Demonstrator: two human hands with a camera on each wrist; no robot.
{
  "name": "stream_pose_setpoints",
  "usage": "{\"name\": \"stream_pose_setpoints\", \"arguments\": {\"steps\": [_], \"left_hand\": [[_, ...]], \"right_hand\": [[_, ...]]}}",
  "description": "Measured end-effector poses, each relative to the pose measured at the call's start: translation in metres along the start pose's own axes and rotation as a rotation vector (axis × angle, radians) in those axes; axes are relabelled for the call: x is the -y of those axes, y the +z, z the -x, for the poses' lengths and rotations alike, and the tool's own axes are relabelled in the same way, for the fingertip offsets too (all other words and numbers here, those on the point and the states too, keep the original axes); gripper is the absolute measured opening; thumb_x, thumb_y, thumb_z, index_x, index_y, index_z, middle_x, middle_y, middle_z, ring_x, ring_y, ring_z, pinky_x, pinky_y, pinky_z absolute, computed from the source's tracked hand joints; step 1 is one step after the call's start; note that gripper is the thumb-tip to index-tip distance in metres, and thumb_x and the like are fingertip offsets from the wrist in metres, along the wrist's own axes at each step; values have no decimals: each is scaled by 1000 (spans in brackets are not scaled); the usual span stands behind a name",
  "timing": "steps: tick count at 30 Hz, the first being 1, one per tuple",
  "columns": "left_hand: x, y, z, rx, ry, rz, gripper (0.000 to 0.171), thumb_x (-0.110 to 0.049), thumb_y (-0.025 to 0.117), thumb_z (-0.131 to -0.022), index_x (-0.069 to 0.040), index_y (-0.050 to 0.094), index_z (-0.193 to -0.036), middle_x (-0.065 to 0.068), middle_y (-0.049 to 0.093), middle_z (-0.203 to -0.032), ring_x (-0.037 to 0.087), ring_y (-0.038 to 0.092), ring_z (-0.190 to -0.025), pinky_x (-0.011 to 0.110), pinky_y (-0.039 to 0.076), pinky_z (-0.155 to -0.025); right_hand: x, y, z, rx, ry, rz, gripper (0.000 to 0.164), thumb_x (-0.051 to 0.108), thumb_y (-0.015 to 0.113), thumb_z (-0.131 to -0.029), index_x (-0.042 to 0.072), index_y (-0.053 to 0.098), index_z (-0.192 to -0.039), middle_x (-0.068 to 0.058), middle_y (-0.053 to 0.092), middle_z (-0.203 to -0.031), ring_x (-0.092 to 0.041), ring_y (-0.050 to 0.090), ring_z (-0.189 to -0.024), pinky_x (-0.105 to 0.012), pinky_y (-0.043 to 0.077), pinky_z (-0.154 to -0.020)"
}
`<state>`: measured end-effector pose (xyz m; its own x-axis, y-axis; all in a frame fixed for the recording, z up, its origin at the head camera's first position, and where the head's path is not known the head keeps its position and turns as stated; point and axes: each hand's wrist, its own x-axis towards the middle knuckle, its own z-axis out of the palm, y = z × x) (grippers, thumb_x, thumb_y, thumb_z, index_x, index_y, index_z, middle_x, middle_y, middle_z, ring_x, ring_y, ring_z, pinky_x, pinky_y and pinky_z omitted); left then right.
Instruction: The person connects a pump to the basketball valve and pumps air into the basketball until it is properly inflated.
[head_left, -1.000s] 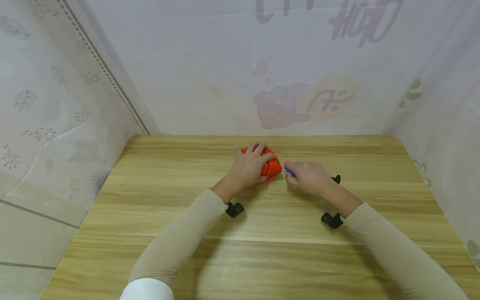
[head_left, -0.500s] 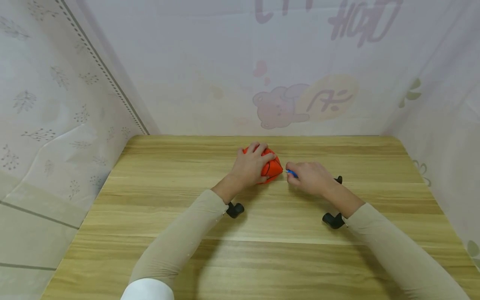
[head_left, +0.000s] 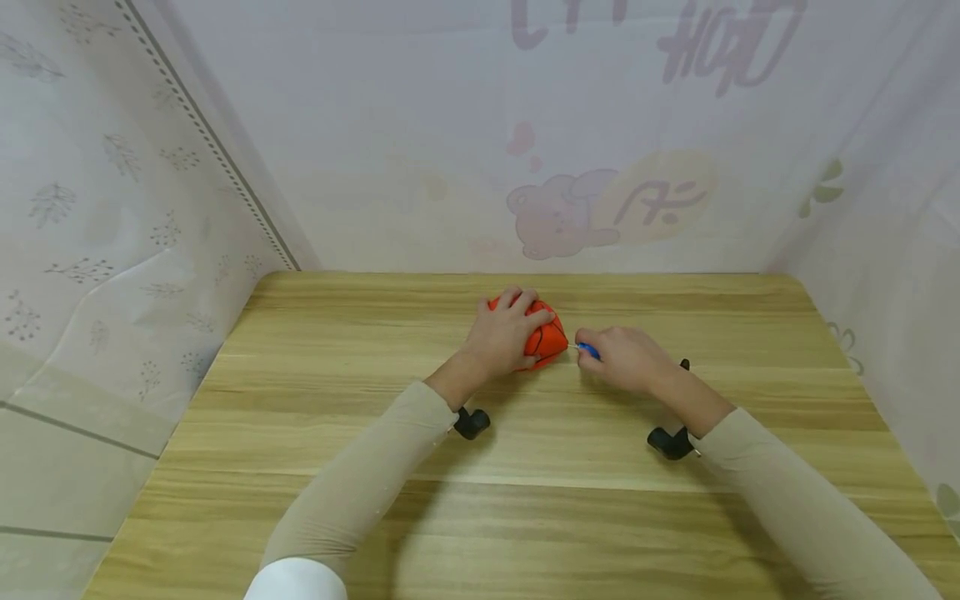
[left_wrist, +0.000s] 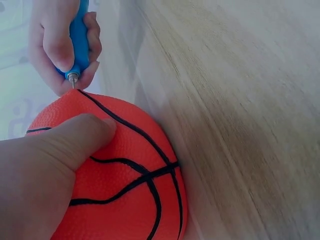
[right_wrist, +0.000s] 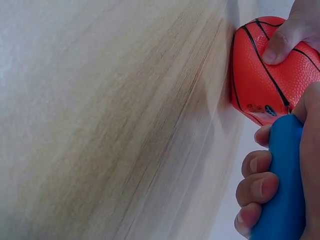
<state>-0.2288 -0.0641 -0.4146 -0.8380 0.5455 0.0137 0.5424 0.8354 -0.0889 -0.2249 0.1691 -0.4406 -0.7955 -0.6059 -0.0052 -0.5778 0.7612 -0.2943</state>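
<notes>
A small orange-red basketball [head_left: 547,341] with black lines sits on the wooden table, soft and drawn to a point on its right side. My left hand [head_left: 504,332] grips it from above, fingers spread over the top and thumb pressing the near side. In my right hand [head_left: 621,357] is a blue ball pump [right_wrist: 285,175], the fingers wrapped round its body. A thin metal needle [left_wrist: 73,82] runs from the pump's collar to the ball's pointed tip in the left wrist view. Much of the pump is hidden by the right hand in the head view.
The wooden table [head_left: 525,533] reaches back to a printed cloth wall [head_left: 420,150], with more cloth at both sides. Black camera mounts [head_left: 670,443] stick out beneath both wrists, close over the tabletop.
My right hand has shifted slightly right with the pump, and the ball's pointed tip has moved a little that way too. The left hand keeps its grip almost in place.
</notes>
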Motion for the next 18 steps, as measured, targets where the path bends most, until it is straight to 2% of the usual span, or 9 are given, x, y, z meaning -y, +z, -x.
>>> {"name": "stream_pose_setpoints", "arguments": {"steps": [10, 18], "left_hand": [[-1, 2, 1, -25, 18, 9, 66, -49, 80, -85, -33, 54, -143, 4, 40, -151, 28, 35, -138, 59, 47, -96], [-3, 4, 2, -40, 30, 35, 63, -49, 79, -86, -32, 55, -142, 5, 41, -151, 28, 34, -139, 57, 46, -96]], "right_hand": [[-2, 1, 3, 6, 0, -9, 11, 21, 53, -94, 18, 48, -85, 8, 31, -61, -9, 32, -51, -27, 23, -51], [-3, 0, 5, 49, 19, -73, 11, 20, 52, -94, 18, 48, -84, 8, 29, -61, -9, 27, -51, -27, 21, -52]]}}
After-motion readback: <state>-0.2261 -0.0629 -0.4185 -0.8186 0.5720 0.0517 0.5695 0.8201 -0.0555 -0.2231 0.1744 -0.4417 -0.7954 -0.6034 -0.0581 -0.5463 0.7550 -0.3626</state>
